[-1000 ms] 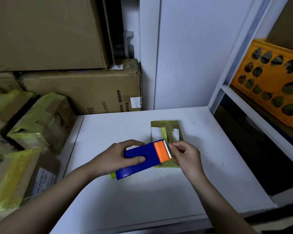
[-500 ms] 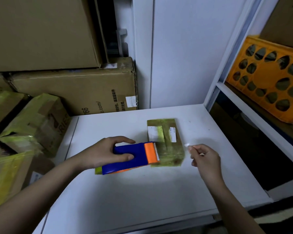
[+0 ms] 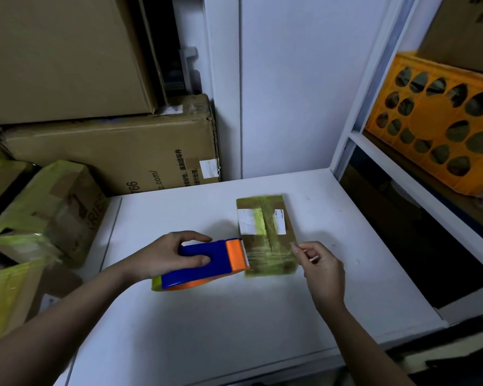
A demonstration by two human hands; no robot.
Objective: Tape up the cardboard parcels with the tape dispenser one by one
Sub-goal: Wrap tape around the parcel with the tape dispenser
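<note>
Tape (image 3: 271,256) stretched dispenser (image 3: 207,264) to right hand (image 3: 319,267), over parcel (image 3: 265,235).

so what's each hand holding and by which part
Left hand grips the dispenser round its blue body. Right hand pinches the free end of the tape, stretched over the parcel.

Printed marks on the cardboard boxes

The large brown carton (image 3: 117,151) shows "66", ".com/" and Chinese characters too small to read; the yellow-taped box (image 3: 53,207) shows "RIE"; the small parcel's (image 3: 265,235) white labels are illegible.
</note>
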